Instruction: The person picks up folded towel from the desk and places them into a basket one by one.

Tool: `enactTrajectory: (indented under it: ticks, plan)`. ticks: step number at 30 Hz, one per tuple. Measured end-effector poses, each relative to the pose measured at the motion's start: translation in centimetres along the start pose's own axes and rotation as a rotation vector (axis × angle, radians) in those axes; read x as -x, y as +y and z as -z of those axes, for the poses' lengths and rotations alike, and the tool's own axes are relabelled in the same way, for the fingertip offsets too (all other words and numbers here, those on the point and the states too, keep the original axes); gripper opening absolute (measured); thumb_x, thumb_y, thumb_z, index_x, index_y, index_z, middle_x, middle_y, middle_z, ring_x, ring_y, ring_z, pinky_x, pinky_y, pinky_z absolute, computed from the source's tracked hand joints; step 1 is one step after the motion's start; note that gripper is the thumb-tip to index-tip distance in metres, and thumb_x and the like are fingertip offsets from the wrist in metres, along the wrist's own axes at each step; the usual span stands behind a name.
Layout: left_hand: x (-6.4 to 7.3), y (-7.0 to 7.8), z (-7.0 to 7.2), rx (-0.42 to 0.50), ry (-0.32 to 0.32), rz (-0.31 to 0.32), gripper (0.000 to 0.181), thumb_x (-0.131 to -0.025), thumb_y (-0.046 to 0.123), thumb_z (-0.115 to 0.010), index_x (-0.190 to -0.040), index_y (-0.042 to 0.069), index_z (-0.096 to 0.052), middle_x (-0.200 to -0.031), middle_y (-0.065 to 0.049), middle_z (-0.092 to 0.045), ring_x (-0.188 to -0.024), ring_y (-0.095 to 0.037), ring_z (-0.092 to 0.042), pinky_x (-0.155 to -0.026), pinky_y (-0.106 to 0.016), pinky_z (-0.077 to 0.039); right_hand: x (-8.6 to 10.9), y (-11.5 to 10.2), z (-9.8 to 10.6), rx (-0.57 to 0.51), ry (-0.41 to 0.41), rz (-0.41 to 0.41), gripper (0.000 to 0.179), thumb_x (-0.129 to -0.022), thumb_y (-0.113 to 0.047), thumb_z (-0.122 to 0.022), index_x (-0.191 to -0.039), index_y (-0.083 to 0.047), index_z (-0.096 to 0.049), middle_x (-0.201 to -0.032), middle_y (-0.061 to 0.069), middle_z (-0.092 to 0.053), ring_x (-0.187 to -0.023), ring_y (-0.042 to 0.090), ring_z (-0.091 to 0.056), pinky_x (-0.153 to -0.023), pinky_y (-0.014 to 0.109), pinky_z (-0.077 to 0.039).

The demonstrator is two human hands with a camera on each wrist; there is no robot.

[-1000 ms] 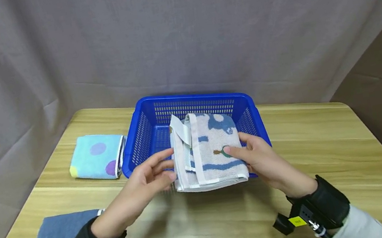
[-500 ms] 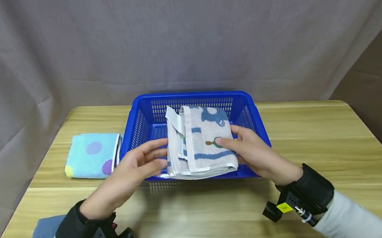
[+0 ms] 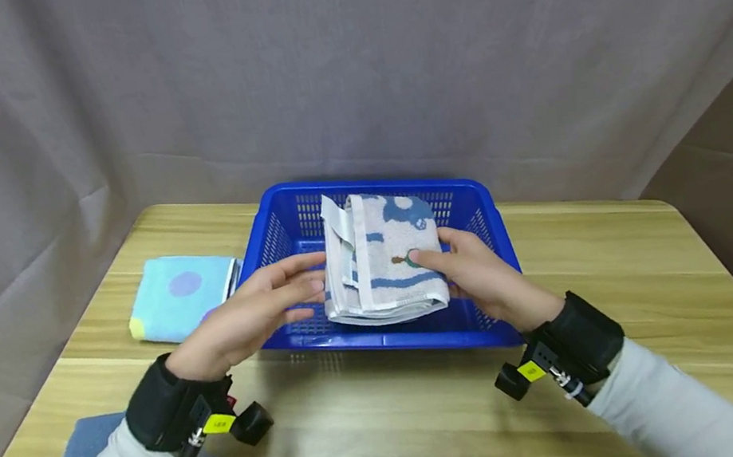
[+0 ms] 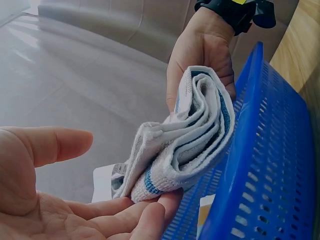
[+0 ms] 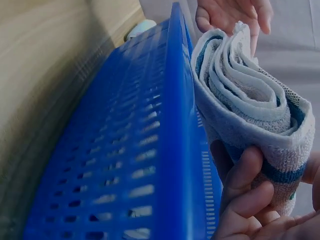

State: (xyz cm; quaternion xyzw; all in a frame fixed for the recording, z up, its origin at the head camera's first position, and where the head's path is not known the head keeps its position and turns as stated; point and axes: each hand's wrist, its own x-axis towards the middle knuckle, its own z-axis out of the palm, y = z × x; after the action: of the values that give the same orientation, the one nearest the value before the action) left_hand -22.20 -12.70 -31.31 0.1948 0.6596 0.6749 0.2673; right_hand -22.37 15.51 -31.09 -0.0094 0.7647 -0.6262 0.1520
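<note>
A folded white towel [image 3: 400, 255] with blue patterns and a loose white label is held over the blue plastic basket [image 3: 400, 342]. My right hand [image 3: 483, 273] grips its right side, thumb on top and fingers beneath. On the other side, my left hand [image 3: 263, 306] supports the towel's edge with extended fingers. The left wrist view shows those fingertips under the towel's fold [image 4: 160, 175], the thumb raised away from it. The layered folds [image 5: 250, 95] face the right wrist camera, beside the basket's rim.
A light blue towel [image 3: 177, 292] with purple dots lies folded left of the basket. Partly under the left forearm is a dark blue towel [image 3: 83, 450] on the wooden table [image 3: 401, 433]. Grey cloth [image 3: 339, 63] hangs behind.
Both hands have carried the white towel forward, farther over the basket. More of the basket's front rim now shows below it. The dark blue towel has become more covered by the left forearm.
</note>
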Motion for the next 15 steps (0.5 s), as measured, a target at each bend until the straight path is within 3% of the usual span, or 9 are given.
enactTrajectory:
  ticks: [15]
  plan:
    - [-1.8,0.9,0.7,-0.051,-0.021,0.03,0.054,-0.095,0.021,-0.048,-0.141,0.003,-0.026,-0.133,-0.017,-0.043,-0.115,-0.027,-0.044,-0.098,-0.048,-0.034,-1.6,-0.6,0.6,0.031,0.004,-0.027,0.04,-0.094,-0.022,-0.054,-0.129,-0.004,-0.043,-0.092,0.007,-0.065,-0.075,0.018,-0.062,-0.056,0.024,-0.051]
